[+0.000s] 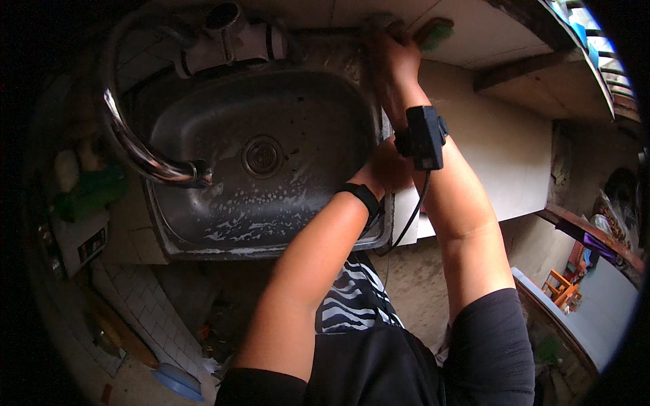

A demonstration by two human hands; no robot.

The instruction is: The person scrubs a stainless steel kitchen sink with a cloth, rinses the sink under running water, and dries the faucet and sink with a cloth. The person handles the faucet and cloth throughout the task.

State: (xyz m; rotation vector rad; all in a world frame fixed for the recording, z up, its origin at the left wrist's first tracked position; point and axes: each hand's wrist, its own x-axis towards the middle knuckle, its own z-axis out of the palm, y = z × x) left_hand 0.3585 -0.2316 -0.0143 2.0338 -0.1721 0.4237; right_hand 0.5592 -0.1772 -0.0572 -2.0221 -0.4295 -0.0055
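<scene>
The stainless-steel sink (325, 122) lies before me, with white suds over the front of its basin and a round drain strainer (262, 156) in the middle. My right hand (401, 61) reaches to the back right corner of the sink. Its fingers point away from me, and whether they hold anything is hidden. Just right of them is a brush (435, 34) with green bristles; I cannot tell if they touch it. My left hand (390, 165) is at the sink's right rim, partly covered by my right forearm, so its fingers are hidden.
A curved chrome faucet (119, 127) arches over the basin's left side. A pale pipe-like fitting (228, 45) stands at the back. A white countertop (497, 152) extends rightward beneath a shelf (553, 86). A cable (414, 215) hangs from the black box (425, 137) on my right wrist.
</scene>
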